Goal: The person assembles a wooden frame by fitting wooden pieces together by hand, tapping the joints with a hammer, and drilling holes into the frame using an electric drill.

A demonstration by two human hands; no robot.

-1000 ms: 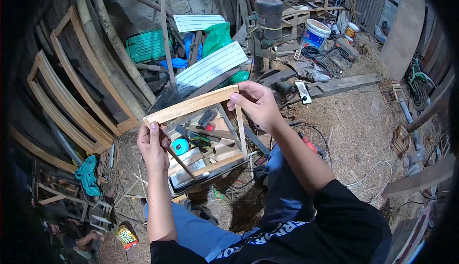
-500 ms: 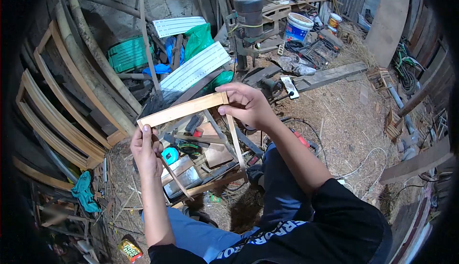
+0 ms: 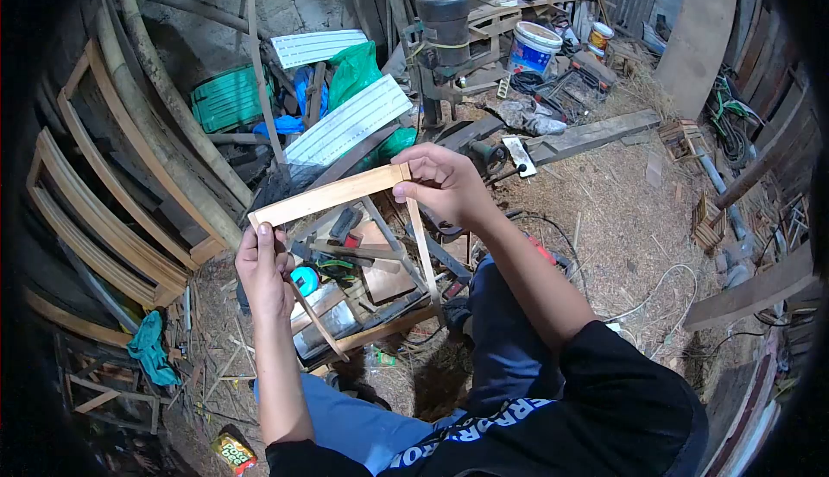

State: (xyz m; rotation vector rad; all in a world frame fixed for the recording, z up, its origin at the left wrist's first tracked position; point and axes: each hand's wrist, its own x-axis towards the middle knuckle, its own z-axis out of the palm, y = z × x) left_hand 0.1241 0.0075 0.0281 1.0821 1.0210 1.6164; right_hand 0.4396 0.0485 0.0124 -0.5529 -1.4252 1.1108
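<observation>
Both hands hold a light wooden frame up in front of me, its wide rail tilted up to the right. My left hand is closed on the rail's left corner, thumb on the front face. At the other corner my right hand pinches the rail between thumb and fingers. Two narrow strips run down from the corners; whether they join at the bottom I cannot tell. Below and behind the frame lies a tool tray holding a blue tape measure, a hammer and wood pieces.
Several curved wooden frames lean at the left. White slatted panels and a green bag lie ahead. A paint bucket stands at the back, with a power strip nearer. A white cable crosses the shaving-covered floor at right.
The view has shifted very slightly. Both hands keep the same hold on the wooden frame, which stays almost in place.
</observation>
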